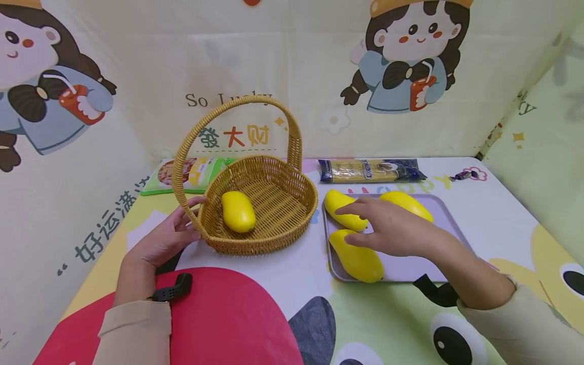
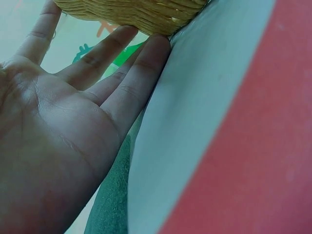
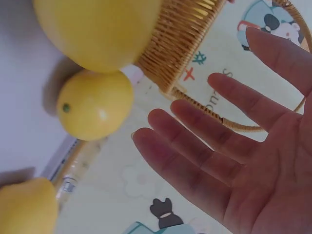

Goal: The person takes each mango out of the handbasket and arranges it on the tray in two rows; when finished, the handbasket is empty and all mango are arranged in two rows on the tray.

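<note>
A wicker basket [image 1: 285, 203] with a tall arched handle stands on the table, one yellow mango [image 1: 239, 213] lying inside it. My left hand [image 1: 161, 241] touches the basket's left side; in the left wrist view its extended fingers [image 2: 129, 92] reach the woven wall [image 2: 131, 12]. Over a pale purple tray [image 1: 401, 266] hovers my right hand [image 1: 392, 228], fingers spread and nothing held. Three mangoes lie on that tray: a near one [image 1: 360, 258], a back-left one [image 1: 336, 202] and a back-right one [image 1: 408, 204], partly hidden by the hand.
Behind the tray lies a packet of spaghetti [image 1: 369, 171], with a small dark wrapped item [image 1: 463, 175] to its right. A green-and-white food bag [image 1: 159, 182] sits behind the basket on the left. A printed cloth wall [image 1: 315, 76] rises at the table's back.
</note>
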Action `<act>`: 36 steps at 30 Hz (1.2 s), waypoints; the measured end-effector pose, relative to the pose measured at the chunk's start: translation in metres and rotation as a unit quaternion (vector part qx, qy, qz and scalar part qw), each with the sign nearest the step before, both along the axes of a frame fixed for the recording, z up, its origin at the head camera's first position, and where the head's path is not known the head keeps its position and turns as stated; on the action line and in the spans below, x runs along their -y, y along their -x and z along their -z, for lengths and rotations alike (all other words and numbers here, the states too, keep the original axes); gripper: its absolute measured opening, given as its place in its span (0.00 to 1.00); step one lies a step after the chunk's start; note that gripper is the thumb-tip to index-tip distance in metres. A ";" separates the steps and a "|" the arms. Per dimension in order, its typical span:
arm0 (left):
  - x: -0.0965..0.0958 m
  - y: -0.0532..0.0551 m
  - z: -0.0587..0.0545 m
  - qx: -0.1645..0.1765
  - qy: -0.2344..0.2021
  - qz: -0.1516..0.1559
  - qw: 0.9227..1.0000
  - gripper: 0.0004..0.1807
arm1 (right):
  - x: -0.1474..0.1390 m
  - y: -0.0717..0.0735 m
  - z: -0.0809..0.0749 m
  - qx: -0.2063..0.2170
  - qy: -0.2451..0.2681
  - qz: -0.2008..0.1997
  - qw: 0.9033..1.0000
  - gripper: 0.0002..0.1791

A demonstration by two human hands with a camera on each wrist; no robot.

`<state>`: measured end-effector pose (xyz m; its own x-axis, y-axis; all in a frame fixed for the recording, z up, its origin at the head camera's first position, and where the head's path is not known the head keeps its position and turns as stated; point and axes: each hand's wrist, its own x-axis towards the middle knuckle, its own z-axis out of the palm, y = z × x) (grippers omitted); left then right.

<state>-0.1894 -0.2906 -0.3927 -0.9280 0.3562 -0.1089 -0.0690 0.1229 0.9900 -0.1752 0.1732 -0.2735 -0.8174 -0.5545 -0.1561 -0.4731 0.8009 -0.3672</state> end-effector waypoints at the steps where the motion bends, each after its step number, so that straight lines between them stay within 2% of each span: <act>1: 0.000 0.000 0.000 0.000 0.001 0.000 1.000 0.40 | 0.002 0.002 -0.003 0.002 0.000 0.001 1.000 0.29; 9: -0.002 -0.001 -0.001 0.002 -0.013 0.006 1.000 0.40 | 0.013 0.013 -0.020 -0.011 0.013 0.002 1.000 0.31; 16: -0.002 0.000 -0.001 0.002 -0.016 0.008 1.000 0.39 | 0.020 0.020 -0.030 0.015 0.045 0.011 0.999 0.32; 20: -0.001 0.000 -0.001 0.002 -0.011 0.007 1.000 0.40 | 0.023 0.026 -0.033 -0.006 0.049 -0.011 0.999 0.31; 23: -0.001 0.000 0.000 0.000 -0.011 0.007 1.000 0.40 | 0.025 0.030 -0.034 -0.014 0.053 -0.012 0.998 0.32; 29: -0.002 -0.001 0.000 -0.003 -0.010 0.007 1.000 0.39 | 0.030 0.037 -0.036 -0.002 0.059 0.001 0.998 0.33; 36: -0.002 -0.001 0.000 -0.001 -0.010 0.005 1.000 0.39 | 0.035 0.049 -0.039 0.010 0.078 -0.011 0.997 0.32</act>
